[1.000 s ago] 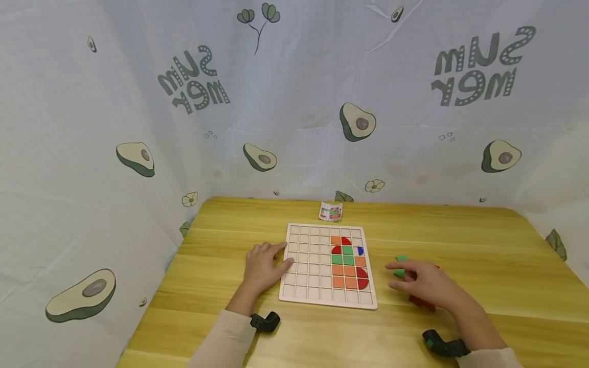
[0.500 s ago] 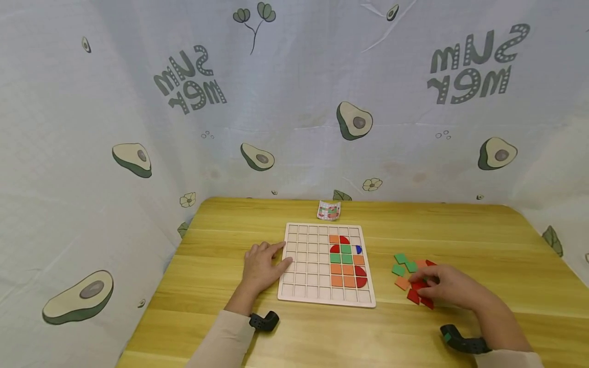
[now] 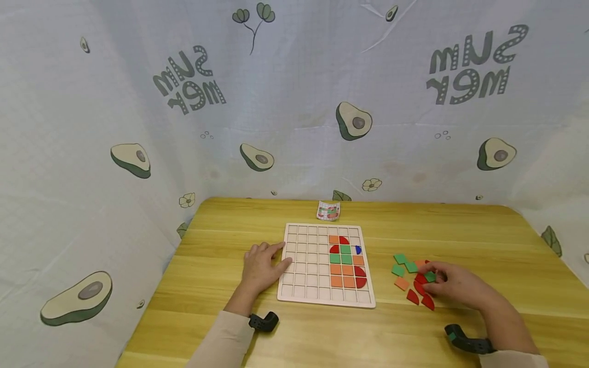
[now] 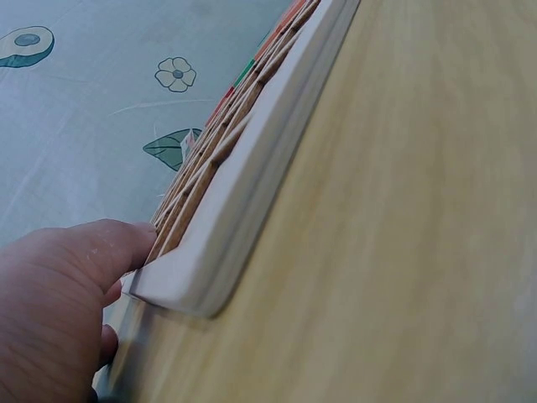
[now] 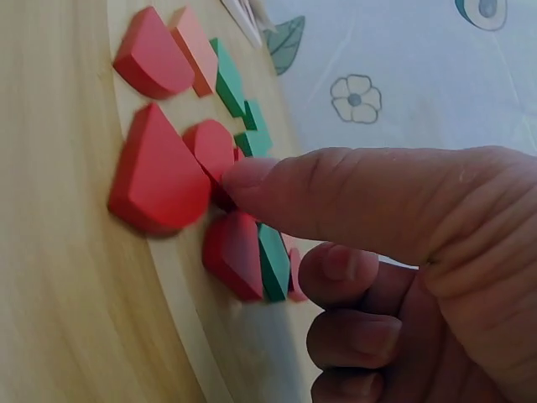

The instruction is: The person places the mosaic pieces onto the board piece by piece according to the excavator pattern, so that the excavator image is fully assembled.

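Observation:
A pale wooden grid board (image 3: 307, 278) lies on the table, with orange, green, red and blue tiles in cells on its right side. My left hand (image 3: 261, 268) rests at the board's left edge, thumb and index finger spread; in the left wrist view the thumb (image 4: 109, 248) touches the rim. To the board's right, my right hand (image 3: 453, 282) is over a loose group of tiles. Its thumb (image 5: 294, 189) and index finger pinch a red quarter-circle tile (image 5: 208, 144) among others. The index fingertip is hidden in the right wrist view.
Green tiles (image 3: 399, 259), an orange tile (image 3: 402, 283) and red quarter-circle tiles (image 3: 428, 302) lie around the right hand. A small printed pattern card (image 3: 329, 210) sits behind the board. A patterned white curtain (image 3: 294, 102) hangs beyond the table's back edge.
The right hand has moved right and down from beside the board to the loose tiles, then shifted slightly, uncovering a green tile and spreading red ones. The left hand stays at the board.

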### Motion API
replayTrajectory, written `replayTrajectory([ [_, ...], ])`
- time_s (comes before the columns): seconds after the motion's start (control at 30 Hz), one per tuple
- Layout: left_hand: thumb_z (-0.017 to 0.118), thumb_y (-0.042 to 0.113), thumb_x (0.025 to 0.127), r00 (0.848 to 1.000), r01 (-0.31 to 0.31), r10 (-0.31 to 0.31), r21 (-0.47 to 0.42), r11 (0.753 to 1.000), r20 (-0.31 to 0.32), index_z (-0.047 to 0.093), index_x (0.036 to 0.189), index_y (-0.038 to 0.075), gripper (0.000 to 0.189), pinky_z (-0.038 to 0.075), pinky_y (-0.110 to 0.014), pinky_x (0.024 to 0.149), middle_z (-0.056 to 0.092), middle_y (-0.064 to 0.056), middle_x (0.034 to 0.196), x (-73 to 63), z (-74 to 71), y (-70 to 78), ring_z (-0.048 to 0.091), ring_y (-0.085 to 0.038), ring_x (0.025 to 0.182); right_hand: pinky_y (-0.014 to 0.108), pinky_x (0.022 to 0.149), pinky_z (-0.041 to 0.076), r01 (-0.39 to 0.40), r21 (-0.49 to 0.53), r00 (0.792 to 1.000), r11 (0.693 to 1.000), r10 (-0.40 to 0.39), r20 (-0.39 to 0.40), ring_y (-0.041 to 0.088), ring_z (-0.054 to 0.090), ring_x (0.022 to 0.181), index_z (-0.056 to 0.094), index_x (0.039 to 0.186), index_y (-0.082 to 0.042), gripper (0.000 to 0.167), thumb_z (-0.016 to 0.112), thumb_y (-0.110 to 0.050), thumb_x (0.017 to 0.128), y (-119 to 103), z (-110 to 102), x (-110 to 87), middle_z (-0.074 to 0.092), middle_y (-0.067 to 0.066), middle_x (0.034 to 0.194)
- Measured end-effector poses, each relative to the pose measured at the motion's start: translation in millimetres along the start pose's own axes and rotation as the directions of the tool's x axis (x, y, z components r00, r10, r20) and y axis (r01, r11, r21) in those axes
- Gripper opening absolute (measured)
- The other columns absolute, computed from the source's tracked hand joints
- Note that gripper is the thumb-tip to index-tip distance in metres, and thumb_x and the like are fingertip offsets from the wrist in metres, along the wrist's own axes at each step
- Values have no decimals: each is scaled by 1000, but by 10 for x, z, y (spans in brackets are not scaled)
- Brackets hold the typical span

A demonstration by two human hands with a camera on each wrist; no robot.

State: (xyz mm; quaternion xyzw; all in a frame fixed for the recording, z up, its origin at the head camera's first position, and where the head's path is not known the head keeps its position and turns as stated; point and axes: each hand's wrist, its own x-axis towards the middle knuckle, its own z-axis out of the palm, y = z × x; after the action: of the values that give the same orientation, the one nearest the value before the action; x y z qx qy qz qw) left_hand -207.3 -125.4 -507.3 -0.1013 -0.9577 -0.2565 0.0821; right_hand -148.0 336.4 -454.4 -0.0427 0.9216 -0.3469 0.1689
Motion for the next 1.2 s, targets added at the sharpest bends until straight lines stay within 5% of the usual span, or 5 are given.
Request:
replayTrajectory([
  [0.47, 69, 51, 90, 1000, 1, -1, -15, 1000, 0, 67, 137, 28, 52, 31, -35, 80, 58, 4, 89, 3, 12, -4, 43, -15, 85, 26, 57, 32, 24, 11, 998, 1000, -25, 58, 14, 41, 65, 68, 121, -6, 33, 75, -19, 92, -34, 14, 1, 47, 4, 78],
  [0.67, 69, 52, 91, 1000, -3, 3, -8, 1000, 0, 67, 137, 28, 52, 30, -35, 79, 57, 5, 88, 4, 9, -9, 42, -15, 83, 26, 58, 30, 28, -47, 999, 999, -27, 23, 12, 39, 64, 70, 116, -10, 30, 74, -29, 93, -35, 66, 31, 45, 2, 76],
  [0.93, 69, 52, 91, 1000, -5, 5, -11, 1000, -11, 67, 137, 28, 52, 30, -35, 78, 57, 5, 88, -11, 11, -27, 42, -15, 84, 27, 57, 35, 28, -196, 996, 980, -44, -76, 13, 45, 61, 62, 91, -18, 30, 71, -46, 93, -214, 284, 162, 49, -1, 71],
  [1.2, 69, 53, 91, 1000, -3, 3, 1, 1000, -5, 66, 138, 29, 53, 30, -34, 78, 58, 5, 90, 5, 34, -34, 41, -14, 84, 26, 56, 33, 55, -190, 994, 980, -71, -81, 12, 40, 59, 69, 105, -19, 10, 68, -25, 97, -343, 381, 197, 45, -2, 68],
])
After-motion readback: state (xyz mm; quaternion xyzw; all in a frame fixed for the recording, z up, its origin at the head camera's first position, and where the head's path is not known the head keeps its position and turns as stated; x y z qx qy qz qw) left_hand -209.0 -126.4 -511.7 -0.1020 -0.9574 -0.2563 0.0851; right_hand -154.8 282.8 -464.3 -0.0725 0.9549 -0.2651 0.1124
